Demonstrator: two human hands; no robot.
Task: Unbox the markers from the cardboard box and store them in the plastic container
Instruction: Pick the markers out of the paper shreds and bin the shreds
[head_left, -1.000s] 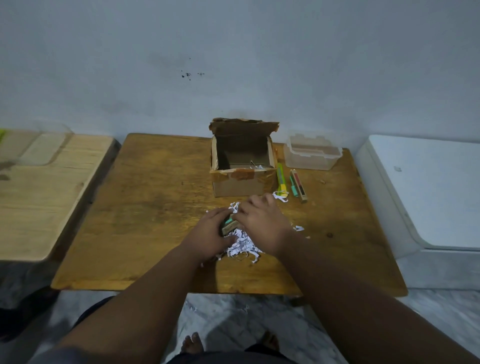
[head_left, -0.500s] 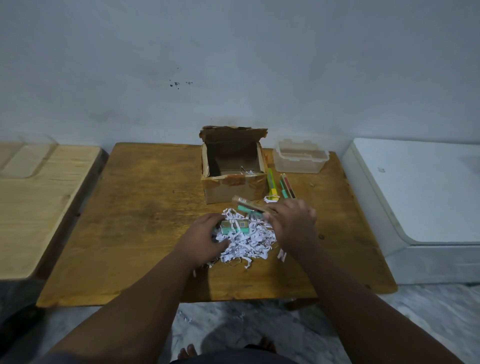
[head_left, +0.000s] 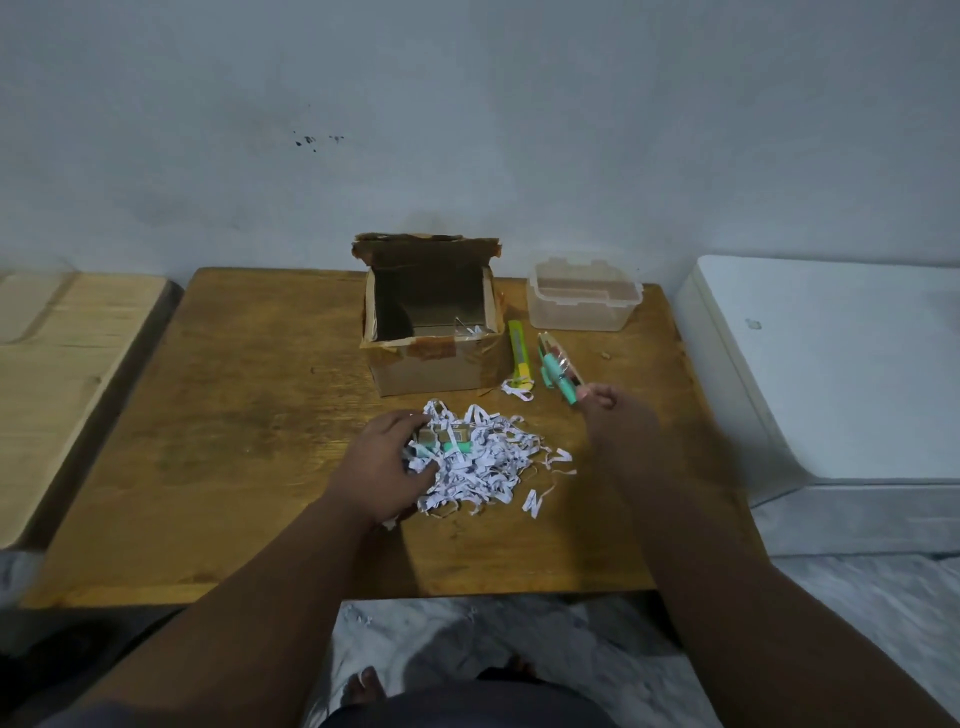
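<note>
An open cardboard box (head_left: 431, 364) stands at the back middle of the wooden table (head_left: 249, 415). To its right sits a clear plastic container (head_left: 582, 306) with nothing in it. A yellow-green marker (head_left: 519, 356) and a few teal markers (head_left: 553, 366) lie between box and container. My right hand (head_left: 618, 415) is shut on a teal marker (head_left: 566, 391), its tip among the ones lying there. My left hand (head_left: 384, 462) rests on a heap of shredded paper (head_left: 483, 467), fingers on small teal-and-tan markers (head_left: 449, 439) in the shreds.
A lighter wooden table (head_left: 62, 384) adjoins on the left and a white appliance (head_left: 831, 374) on the right. A grey wall rises right behind the box. Bare feet show on the marble floor (head_left: 467, 639) below the front edge.
My right hand has carried a teal marker from the paper heap rightward to the markers beside the box. The left hand stayed on the shreds.
</note>
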